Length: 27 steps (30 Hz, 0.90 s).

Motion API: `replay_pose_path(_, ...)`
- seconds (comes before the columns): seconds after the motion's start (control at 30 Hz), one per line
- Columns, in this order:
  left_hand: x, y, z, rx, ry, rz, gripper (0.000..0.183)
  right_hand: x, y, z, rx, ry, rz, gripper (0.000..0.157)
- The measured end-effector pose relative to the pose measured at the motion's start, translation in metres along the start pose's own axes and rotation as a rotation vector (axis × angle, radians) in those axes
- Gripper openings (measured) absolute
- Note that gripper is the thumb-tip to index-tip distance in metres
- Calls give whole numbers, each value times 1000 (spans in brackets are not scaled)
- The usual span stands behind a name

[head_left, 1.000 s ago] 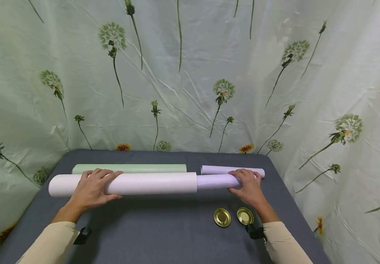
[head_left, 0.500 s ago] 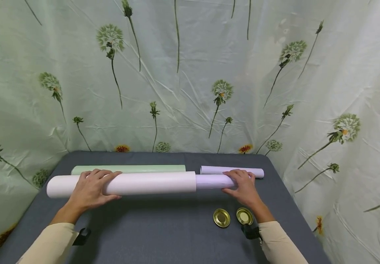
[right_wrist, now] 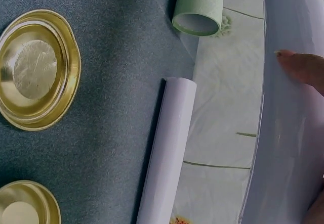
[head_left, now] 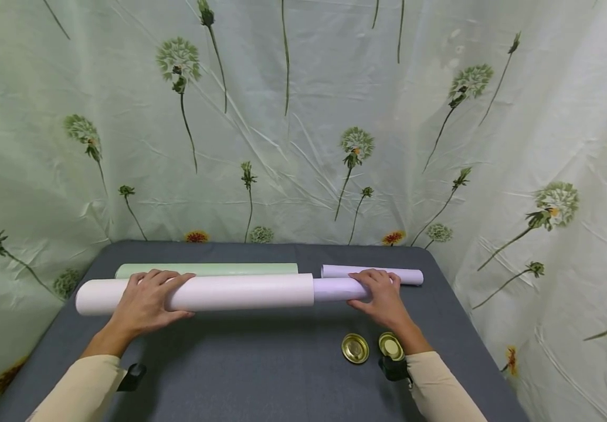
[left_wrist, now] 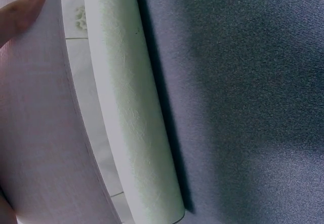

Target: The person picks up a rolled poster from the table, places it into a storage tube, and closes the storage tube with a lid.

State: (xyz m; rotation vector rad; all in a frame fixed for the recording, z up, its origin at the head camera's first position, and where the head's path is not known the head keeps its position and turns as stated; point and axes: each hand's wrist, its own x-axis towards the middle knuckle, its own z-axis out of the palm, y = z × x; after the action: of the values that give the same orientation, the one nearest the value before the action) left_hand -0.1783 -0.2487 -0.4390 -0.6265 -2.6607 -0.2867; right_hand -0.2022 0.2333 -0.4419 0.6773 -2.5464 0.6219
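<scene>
Two grips I see, fingers curled over. Left hand [head_left: 146, 302] clamps the white tube [head_left: 250, 292]; right hand [head_left: 383, 300], the lilac roll [head_left: 332, 289].

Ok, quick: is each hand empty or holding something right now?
Left hand: gripping the wide whitish tube.
Right hand: gripping the lilac roll in line with that tube.

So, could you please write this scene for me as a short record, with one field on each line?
left grip: holds the white tube
right grip: holds the front roll
front roll position: sticks out of the white tube's right end
behind, left: green tube
behind, right: rear roll, narrow and whitish
nearer the person: left gold cap and right gold cap, apart
surface: grey table
backdrop: pale curtain with dandelion pattern
</scene>
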Motion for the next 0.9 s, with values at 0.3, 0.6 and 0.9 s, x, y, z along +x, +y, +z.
replay_pose_path(0.3,1,-1,-2,7,-12,-15,74,5,-6,2,-2,3,17,54)
replay_pose_path(0.6,1,-1,-3,8,7,5,73,7,-13,7,-7,10,64,52)
replay_pose_path(0.9,2,0,0,8,28,21,74,7,-15,10,-10,30,18,51)
